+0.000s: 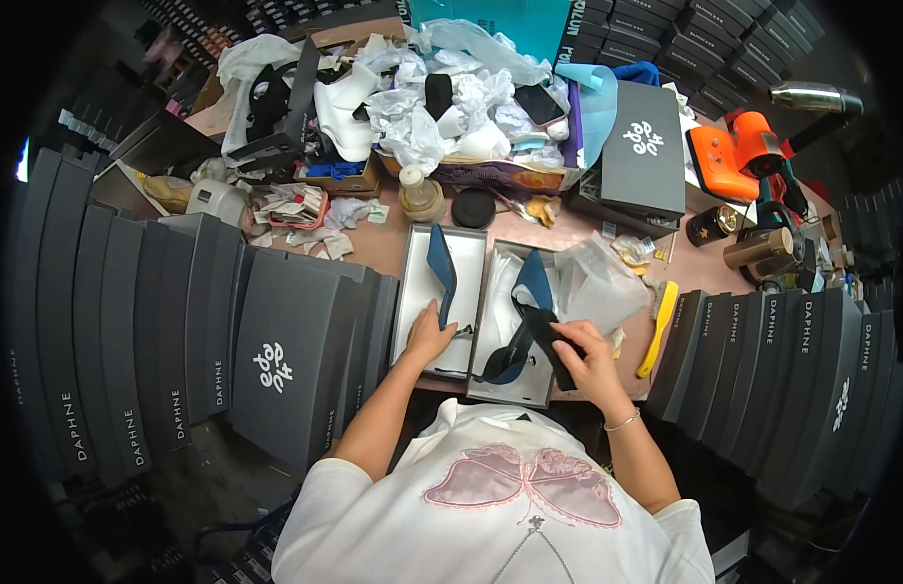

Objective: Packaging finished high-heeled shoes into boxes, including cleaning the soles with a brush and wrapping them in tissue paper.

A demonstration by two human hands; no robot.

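Observation:
A blue pointed high-heeled shoe (439,268) lies on its side in the white-lined left half of a grey shoebox (410,282). My left hand (430,334) has its fingers closed round the heel end of that shoe. In the right half (488,292), a second blue pointed shoe (535,277) rests on white tissue paper, its dark strap curving toward the near end. My right hand (590,358) grips a long flat black object (549,341), held over the right edge of this half; its exact kind cannot be made out.
Stacked grey shoeboxes (296,355) wall in the left side, and more shoeboxes (753,360) stand at the right. A yellow-handled brush (658,329) lies beside translucent wrapping (602,277). Behind are a glue-like bottle (420,195), a black round lid (473,208) and a carton of crumpled paper (490,175).

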